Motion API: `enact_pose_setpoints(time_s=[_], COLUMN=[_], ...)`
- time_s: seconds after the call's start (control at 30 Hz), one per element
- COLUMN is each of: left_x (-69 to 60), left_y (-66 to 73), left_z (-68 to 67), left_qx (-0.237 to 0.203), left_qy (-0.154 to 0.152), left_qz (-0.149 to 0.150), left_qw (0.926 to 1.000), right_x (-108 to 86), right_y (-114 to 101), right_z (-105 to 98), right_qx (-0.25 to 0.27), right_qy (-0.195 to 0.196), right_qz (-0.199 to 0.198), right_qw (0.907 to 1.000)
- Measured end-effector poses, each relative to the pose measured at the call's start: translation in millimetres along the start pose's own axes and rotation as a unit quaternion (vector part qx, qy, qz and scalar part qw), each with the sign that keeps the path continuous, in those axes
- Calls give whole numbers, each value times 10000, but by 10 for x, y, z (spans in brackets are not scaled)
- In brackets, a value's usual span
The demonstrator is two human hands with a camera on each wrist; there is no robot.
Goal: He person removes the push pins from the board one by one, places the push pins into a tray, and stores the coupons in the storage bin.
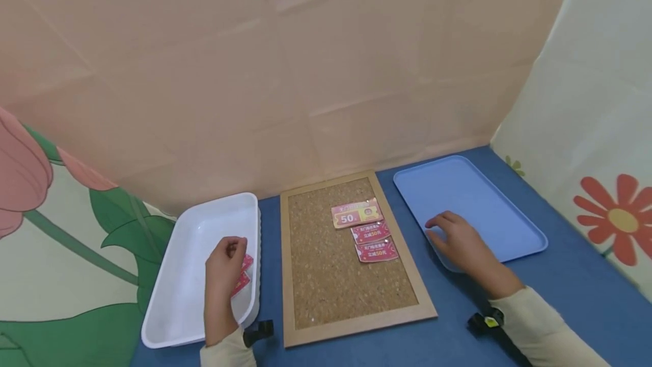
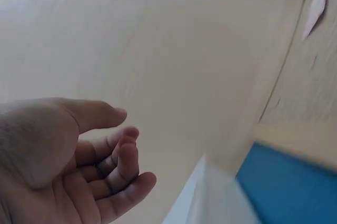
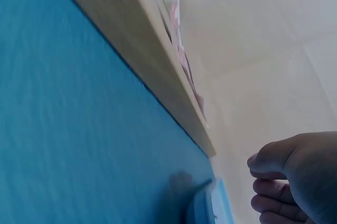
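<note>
My left hand [image 1: 221, 271] is above the white tray [image 1: 180, 282], fingers loosely bent. In the left wrist view, the thumb and fingertips stand apart with nothing between them. Pink-red coupons [image 1: 241, 284] lie in that tray, partly hidden behind the hand. On the cork board [image 1: 331, 282], a larger pink coupon [image 1: 351, 217] sits above two smaller red ones, the middle coupon [image 1: 370, 232] and the lower coupon [image 1: 377, 251]. Over the near left edge of the blue tray [image 1: 463, 186] hovers my right hand [image 1: 460, 242], its fingers slightly bent; no held thing shows.
All three stand on a blue tabletop [image 1: 514, 282], the wooden-framed board between the trays. Behind rises a beige backdrop [image 1: 305, 72]. A flower-printed cloth [image 1: 611, 146] hangs at the right, and a tulip print [image 1: 76, 242] covers the left side.
</note>
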State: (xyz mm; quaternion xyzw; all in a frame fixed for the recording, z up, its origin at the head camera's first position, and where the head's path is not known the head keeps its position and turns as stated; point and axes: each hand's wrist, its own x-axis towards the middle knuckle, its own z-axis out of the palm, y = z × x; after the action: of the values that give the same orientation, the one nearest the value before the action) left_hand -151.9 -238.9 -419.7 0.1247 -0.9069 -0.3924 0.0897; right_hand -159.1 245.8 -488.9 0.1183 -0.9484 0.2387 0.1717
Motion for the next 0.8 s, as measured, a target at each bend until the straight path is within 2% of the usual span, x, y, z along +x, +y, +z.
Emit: enact_pose_setpoints(time_s=[0.1, 0.23, 0.4, 0.63, 0.8], left_x=[-38, -126, -231, -313, -319], left_y=[173, 371, 540, 648, 773], left_z=[124, 299, 489, 714, 896], left_qx=[-43, -70, -213, -88, -55], left_qy=[-216, -487, -867, -1204, -1501], left_qz=[515, 1021, 1516, 1778, 1990], left_qw=[9984, 9936, 9844, 9766, 9684], right_x=[-9, -21, -33, -10, 16], right_y=[-54, -112, -211, -393, -472], right_z=[48, 98, 136, 216, 259], right_qx=[111, 81, 99, 290, 489], right_qy=[34, 80, -105, -437, -536], right_qz=[-245, -476, -448, -357, -305], right_qw=[9996, 9988, 9989, 9980, 9969])
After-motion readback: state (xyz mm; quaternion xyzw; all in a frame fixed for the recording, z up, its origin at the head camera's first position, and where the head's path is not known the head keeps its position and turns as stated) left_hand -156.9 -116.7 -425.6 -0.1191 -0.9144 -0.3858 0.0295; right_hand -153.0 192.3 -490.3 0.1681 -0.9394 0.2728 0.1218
